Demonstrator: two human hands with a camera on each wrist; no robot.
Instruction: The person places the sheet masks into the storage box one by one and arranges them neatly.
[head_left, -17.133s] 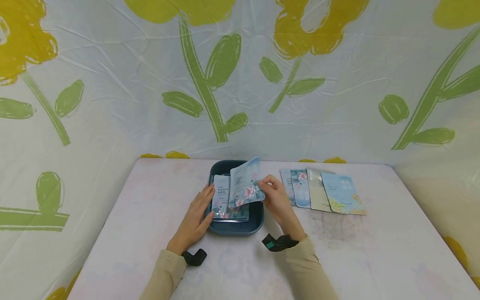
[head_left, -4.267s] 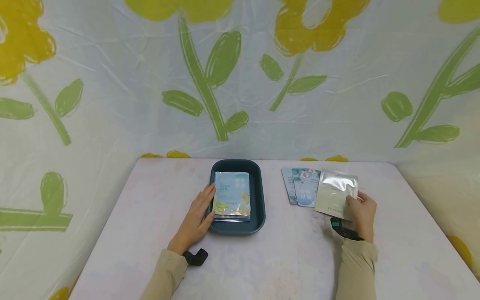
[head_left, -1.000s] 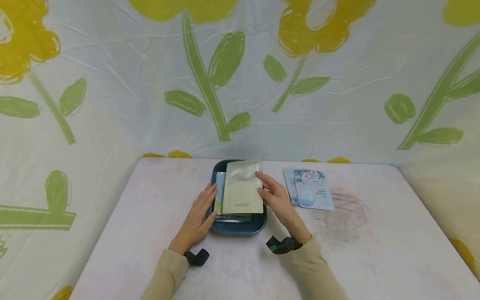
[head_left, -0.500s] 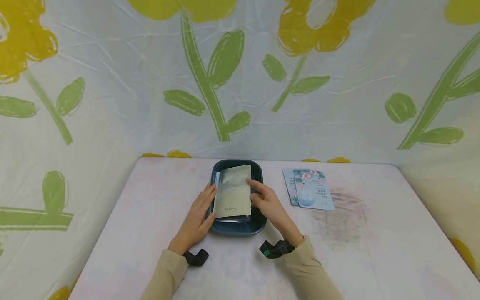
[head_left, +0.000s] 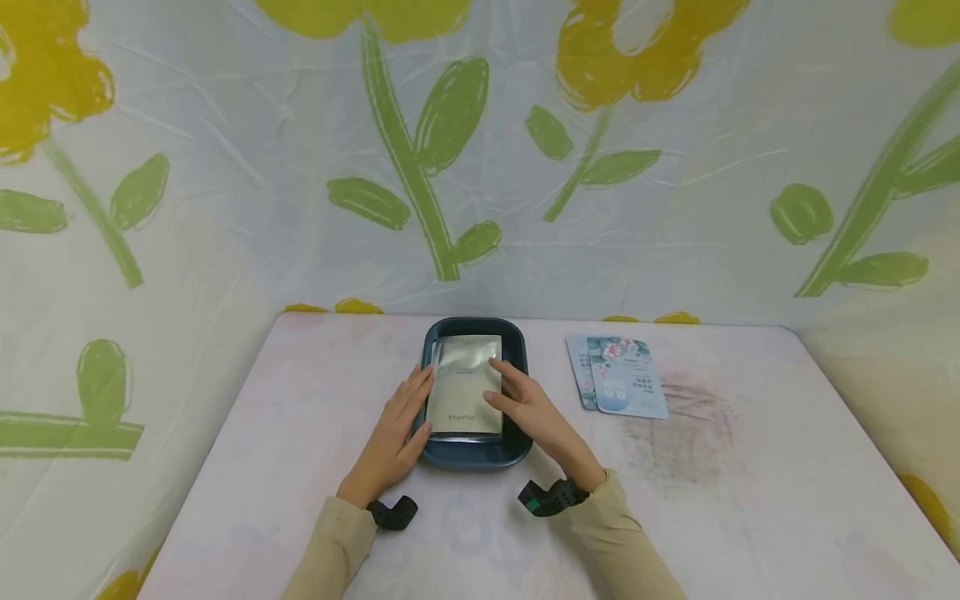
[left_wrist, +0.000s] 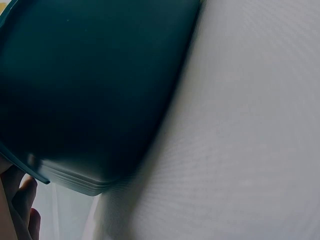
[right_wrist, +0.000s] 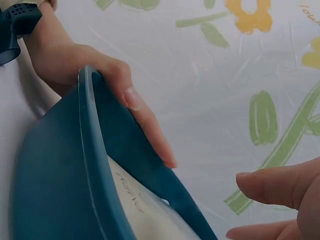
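A dark blue-green tray (head_left: 480, 461) stands on the table; it also fills much of the left wrist view, seen from its side (left_wrist: 90, 90). Inside lies a stack of flat sachets, topped by a cream-and-silver foil sachet (head_left: 461, 390) lettered PMPM. My left hand (head_left: 390, 429) rests with straight fingers along the tray's left rim. In the right wrist view its thumb and finger (right_wrist: 150, 127) lie over that rim. My right hand (head_left: 536, 417) hovers over the stack's right edge, fingers relaxed and slightly apart, nothing between them.
To the tray's right, two pale blue floral sachets (head_left: 630, 379) lie overlapping on the table (head_left: 787, 467). Dark smudges (head_left: 690, 433) mark the tabletop beside them. A flower-printed sheet (head_left: 675, 233) stands behind the table. Black cameras (head_left: 551, 497) are strapped to both wrists.
Earlier, my right hand laid a floral sachet in the tray, and later took the cream one from the right-hand row. Now that sachet lies flat on the stack, released. My left hand stayed put.
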